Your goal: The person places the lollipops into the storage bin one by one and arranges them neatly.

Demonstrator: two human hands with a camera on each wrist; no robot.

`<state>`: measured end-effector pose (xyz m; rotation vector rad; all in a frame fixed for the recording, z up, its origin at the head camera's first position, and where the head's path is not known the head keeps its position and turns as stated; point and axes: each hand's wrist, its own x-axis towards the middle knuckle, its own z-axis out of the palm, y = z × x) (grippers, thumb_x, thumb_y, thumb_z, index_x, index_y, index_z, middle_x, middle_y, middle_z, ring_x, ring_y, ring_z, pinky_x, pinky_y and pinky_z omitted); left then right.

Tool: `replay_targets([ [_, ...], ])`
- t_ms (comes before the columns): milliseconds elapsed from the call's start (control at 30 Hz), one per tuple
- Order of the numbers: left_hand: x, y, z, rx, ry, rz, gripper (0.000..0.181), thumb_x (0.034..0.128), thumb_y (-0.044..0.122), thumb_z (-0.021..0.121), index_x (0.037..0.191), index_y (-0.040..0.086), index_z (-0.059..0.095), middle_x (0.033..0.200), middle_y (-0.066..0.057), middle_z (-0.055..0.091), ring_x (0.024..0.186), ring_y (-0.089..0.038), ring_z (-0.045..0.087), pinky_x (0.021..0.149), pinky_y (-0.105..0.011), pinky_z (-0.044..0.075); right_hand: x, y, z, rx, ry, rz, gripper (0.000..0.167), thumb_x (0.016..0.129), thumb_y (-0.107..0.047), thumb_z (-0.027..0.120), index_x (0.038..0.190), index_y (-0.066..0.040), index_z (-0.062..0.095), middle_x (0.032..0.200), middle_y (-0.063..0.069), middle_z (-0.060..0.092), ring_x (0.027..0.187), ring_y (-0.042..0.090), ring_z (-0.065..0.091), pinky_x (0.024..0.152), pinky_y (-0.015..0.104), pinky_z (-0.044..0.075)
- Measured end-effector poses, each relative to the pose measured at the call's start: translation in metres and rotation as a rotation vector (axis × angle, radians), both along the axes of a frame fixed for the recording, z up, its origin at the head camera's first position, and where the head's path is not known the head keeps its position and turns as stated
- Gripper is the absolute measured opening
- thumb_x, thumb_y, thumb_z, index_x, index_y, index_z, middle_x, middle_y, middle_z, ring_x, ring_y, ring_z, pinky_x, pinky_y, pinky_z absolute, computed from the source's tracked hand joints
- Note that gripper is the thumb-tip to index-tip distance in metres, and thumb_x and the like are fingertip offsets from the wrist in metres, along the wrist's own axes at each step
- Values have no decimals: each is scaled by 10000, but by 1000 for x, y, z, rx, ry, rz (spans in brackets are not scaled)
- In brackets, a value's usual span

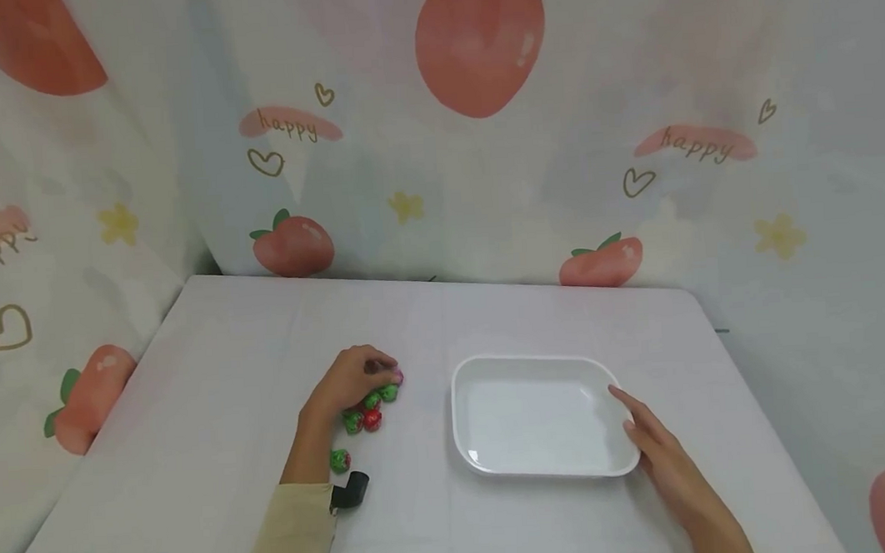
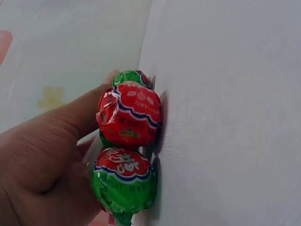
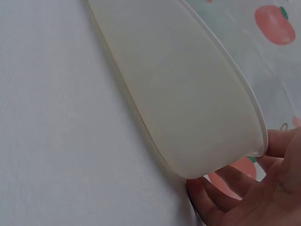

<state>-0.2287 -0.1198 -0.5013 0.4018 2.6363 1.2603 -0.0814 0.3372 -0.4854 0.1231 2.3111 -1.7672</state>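
Note:
In the head view, my left hand reaches over a row of wrapped lollipops left of the tray. Its thumb and forefinger pinch a purple-wrapped lollipop at the far end. Beside the hand lie a red lollipop and several green ones; one green lollipop sits apart, nearer the wrist. The left wrist view has a red lollipop and a green-and-red one close up, hiding the fingertips. A white rectangular tray stands on the table, and my right hand holds its right side by rim and wall.
A white cloth covers the table. Behind and at the left hang pale curtains printed with fruit, hearts and lettering. A black device is worn at the left wrist, close to the nearest lollipop.

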Motion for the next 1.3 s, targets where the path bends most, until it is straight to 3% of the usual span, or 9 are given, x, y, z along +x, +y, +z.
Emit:
replay_targets([
  [267, 3, 3, 1, -46, -37, 48, 192, 912, 248, 825, 1056, 123, 802, 985, 13, 637, 933, -194, 576, 844, -410, 523, 0, 0, 0, 6, -24, -12, 591, 1128, -412, 389, 1665, -244, 208, 1726, 68, -36, 1556, 353, -57, 981, 41, 260],
  [500, 3, -1, 0, -16, -6, -4, 151, 901, 233, 834, 1023, 157, 786, 936, 30, 647, 898, -190, 560, 815, -393, 498, 0, -1, -4, -67, 13, 12, 569, 1140, -364, 374, 1666, -228, 202, 1725, 82, -52, 1552, 357, -89, 1024, 60, 250],
  [600, 3, 1, 1, -3, 21, -20, 137, 890, 227, 845, 1004, 180, 785, 914, 60, 666, 890, -177, 579, 890, -443, 488, 0, 1, -6, -76, 28, 13, 559, 1142, -354, 371, 1664, -232, 211, 1725, 85, -47, 1553, 344, -92, 1034, 60, 240],
  [700, 2, 1, 0, -13, 53, -23, 128, 886, 229, 848, 997, 204, 788, 898, 92, 681, 903, -162, 602, 1058, -613, 346, 0, 3, -7, -74, 38, 13, 556, 1142, -354, 372, 1661, -221, 222, 1724, 98, -33, 1554, 345, -83, 1029, 59, 248],
  [833, 1, 2, 0, -16, 84, -29, 194, 894, 205, 840, 1079, 201, 784, 924, 101, 693, 970, -174, 617, 1112, -718, 164, 0, 3, -7, -64, 34, 7, 565, 1138, -372, 376, 1658, -209, 230, 1724, 107, -29, 1552, 359, -80, 1019, 56, 252],
  [933, 3, 5, 1, 16, 85, -28, 299, 892, 163, 839, 1183, 156, 769, 977, 70, 702, 1027, -202, 621, 1114, -614, 305, 2, 5, -7, -53, 23, -2, 570, 1133, -393, 382, 1658, -226, 236, 1725, 90, -30, 1552, 348, -87, 1014, 49, 244],
  [1067, 6, 8, 4, 51, 79, 11, 320, 899, 130, 829, 1213, 141, 770, 1016, 45, 697, 1041, -215, 612, 961, -473, 504, 2, 5, -7, -57, 29, 7, 556, 1136, -381, 381, 1656, -238, 245, 1726, 83, -21, 1554, 350, -77, 999, 50, 267],
  [1300, 9, 12, 12, 89, 115, 45, 266, 933, 161, 801, 1196, 198, 784, 1174, 55, 722, 1125, -204, 617, 973, -445, 519, 2, 1, -7, -87, 48, 3, 550, 1138, -339, 394, 1657, -232, 244, 1724, 103, -24, 1551, 368, -68, 1026, 73, 272],
])
